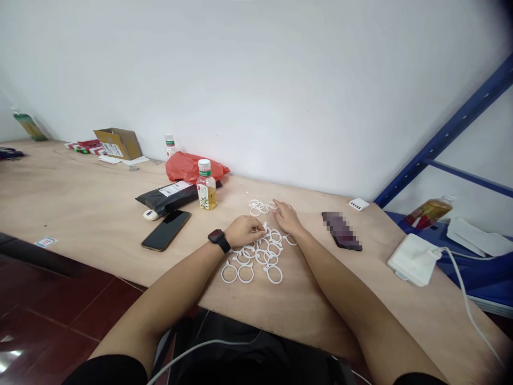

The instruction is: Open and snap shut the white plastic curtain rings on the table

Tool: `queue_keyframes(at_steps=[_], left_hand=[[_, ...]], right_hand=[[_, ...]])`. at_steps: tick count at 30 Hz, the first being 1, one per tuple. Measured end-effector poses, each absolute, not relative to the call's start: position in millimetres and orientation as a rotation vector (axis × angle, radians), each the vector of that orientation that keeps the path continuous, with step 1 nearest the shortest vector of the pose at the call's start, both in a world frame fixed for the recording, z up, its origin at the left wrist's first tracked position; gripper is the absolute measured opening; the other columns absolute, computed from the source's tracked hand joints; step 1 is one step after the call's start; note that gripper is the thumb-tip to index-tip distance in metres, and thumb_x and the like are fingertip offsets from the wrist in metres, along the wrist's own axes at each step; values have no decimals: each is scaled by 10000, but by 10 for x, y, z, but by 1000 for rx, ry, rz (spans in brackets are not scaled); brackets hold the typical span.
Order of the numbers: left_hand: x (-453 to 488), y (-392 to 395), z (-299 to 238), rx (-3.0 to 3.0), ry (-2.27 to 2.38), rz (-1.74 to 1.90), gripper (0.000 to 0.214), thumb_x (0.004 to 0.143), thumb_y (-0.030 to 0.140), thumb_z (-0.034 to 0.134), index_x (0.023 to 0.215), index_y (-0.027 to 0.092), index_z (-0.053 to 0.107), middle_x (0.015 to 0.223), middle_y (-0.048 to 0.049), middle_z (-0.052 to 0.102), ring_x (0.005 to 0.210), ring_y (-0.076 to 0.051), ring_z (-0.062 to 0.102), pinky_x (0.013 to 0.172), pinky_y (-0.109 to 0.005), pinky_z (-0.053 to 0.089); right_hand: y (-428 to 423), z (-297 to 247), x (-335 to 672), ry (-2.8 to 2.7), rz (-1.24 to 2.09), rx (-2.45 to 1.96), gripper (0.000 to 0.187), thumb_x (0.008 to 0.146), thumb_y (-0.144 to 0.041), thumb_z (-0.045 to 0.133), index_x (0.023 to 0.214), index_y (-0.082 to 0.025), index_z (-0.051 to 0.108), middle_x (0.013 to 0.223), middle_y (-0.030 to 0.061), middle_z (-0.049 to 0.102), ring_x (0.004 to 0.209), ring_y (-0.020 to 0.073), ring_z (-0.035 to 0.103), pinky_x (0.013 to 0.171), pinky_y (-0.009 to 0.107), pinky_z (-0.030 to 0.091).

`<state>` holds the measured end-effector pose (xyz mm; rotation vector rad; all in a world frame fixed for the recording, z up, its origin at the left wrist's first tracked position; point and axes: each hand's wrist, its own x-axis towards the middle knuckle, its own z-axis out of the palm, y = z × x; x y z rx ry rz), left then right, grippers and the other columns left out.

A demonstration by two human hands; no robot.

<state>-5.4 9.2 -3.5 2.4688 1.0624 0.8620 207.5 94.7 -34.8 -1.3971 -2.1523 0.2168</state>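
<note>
Centrally, left grip [245,230] pinching white ring [265,226] foremost, right grip [276,209] spread, beside farther rings [255,209]

Light-brown table [100,206] with white rings [267,256], black parcel [160,202], bottle [206,188], phones [166,230].

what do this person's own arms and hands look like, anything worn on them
Short black sleeves end above bare forearms. The left hand has a smartwatch at its wrist, with a dark, rounded-rectangular face and black band. The right hand shows no watch. Neither wears a glove.
</note>
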Motion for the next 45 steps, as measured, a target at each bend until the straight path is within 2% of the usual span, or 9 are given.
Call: queue_keyframes(at_steps=[4, 8, 12, 17, 22, 29, 36, 41, 45], left_hand=[[-60, 113, -41, 2501, 1136, 840, 205, 864, 307, 577, 834, 170, 726, 813, -38, 720, 754, -144, 628, 747, -250, 460], [-91, 150, -65, 2506, 1206, 810, 214, 869, 302, 563, 818, 172, 726, 810, -34, 720, 746, -144, 622, 740, -256, 458], [-112, 174, -84, 2465, 1242, 898, 190, 863, 292, 577, 843, 177, 727, 813, -33, 719, 737, -144, 630, 734, -262, 472], [-117, 211, -91, 2356, 1303, 1285, 215, 849, 277, 633, 1028, 179, 699, 898, -57, 721, 758, -160, 638, 769, -307, 501], [-135, 223, -70, 2384, 1257, 1343, 134, 862, 253, 632, 925, 181, 726, 863, -62, 727, 764, -165, 639, 786, -316, 493], [-120, 193, -46, 2438, 1239, 1280, 182, 896, 311, 596, 910, 195, 735, 840, -55, 738, 769, -173, 656, 766, -309, 477], [-86, 149, -20, 2443, 1336, 1233, 224, 909, 351, 567, 873, 201, 729, 823, -46, 739, 788, -185, 662, 827, -341, 453], [-67, 149, -6, 2364, 1320, 1272, 194, 893, 316, 576, 865, 182, 713, 819, -47, 732, 760, -172, 653, 750, -299, 472], [-82, 134, -8, 2438, 1226, 1090, 162, 853, 271, 592, 799, 181, 715, 768, -26, 721, 717, -153, 641, 751, -280, 470]], right_hand=[[969, -380, 2108, -2304, 112, -1588, 401, 891, -302, 509, 1286, -242, 548, 1317, 84, 597, 1241, 307, 491, 1037, 496, 314], [855, -341, 2182, -2219, 38, -1563, 246, 837, -274, 581, 1075, -245, 638, 1005, 46, 714, 1041, 255, 595, 948, 423, 368], [771, -300, 2172, -2025, 226, -1419, 171, 787, -276, 622, 948, -221, 626, 883, 28, 707, 877, 213, 639, 806, 351, 454], [598, -239, 1972, -1963, 403, -1065, 337, 803, -331, 646, 1123, -245, 587, 875, 10, 719, 849, 199, 675, 831, 359, 498], [438, -229, 1825, -2069, 397, -872, 383, 841, -332, 632, 1214, -256, 594, 900, 23, 723, 840, 191, 684, 810, 330, 531], [406, -215, 1815, -2066, 318, -818, 227, 918, -315, 529, 1054, -248, 698, 936, 33, 730, 825, 184, 682, 774, 311, 532], [336, -178, 1749, -2035, 314, -898, 215, 926, -323, 501, 971, -236, 692, 826, 31, 716, 754, 188, 670, 720, 307, 523], [439, -208, 1800, -1918, 398, -918, 260, 918, -397, 501, 978, -226, 688, 772, 21, 704, 662, 173, 647, 675, 301, 529], [688, -286, 1951, -1883, 326, -1051, 307, 932, -376, 447, 1089, -227, 665, 972, 61, 712, 875, 214, 658, 820, 373, 525]])
